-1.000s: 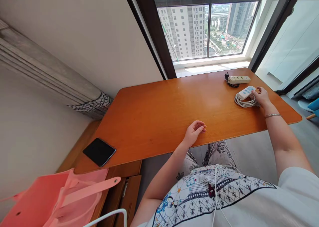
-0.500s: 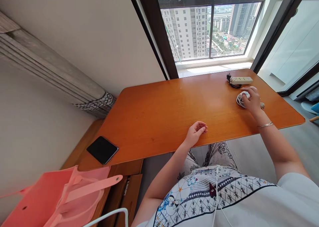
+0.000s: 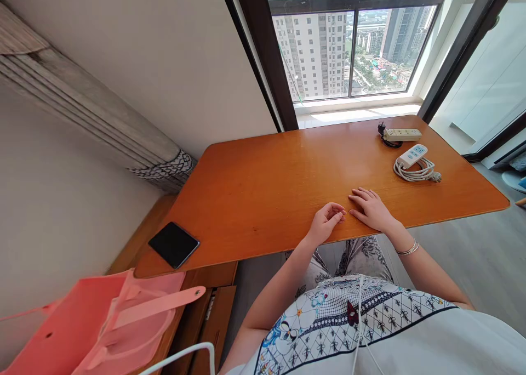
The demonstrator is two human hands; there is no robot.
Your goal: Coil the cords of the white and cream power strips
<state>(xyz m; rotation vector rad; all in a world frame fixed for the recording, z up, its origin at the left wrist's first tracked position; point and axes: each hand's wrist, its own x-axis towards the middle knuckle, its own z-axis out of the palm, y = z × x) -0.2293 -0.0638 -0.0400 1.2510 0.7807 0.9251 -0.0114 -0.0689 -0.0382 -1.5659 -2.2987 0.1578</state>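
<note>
My left hand [image 3: 326, 221] rests at the front edge of the wooden table [image 3: 255, 183], its fingers loosely curled with nothing visible in them. Just right of it, my right hand [image 3: 370, 208] lies palm down on the tabletop, fingers spread and holding nothing. Beyond my right hand is a white power strip [image 3: 412, 155] with its pale cable [image 3: 415, 175] coiled beside it. Farther back sits a cream power strip [image 3: 402, 135], with a black plug and cord [image 3: 388, 136] at its left end.
A black tablet [image 3: 173, 245] lies at the table's left front corner. Below it hangs a pink bag [image 3: 94, 320]. A window [image 3: 353, 46] rises behind the table, and a tied grey curtain [image 3: 102, 117] hangs at the left.
My right hand has left the white power strip and moved left and nearer, landing on the table beside my left hand. The white strip is now uncovered. My left hand has hardly moved.
</note>
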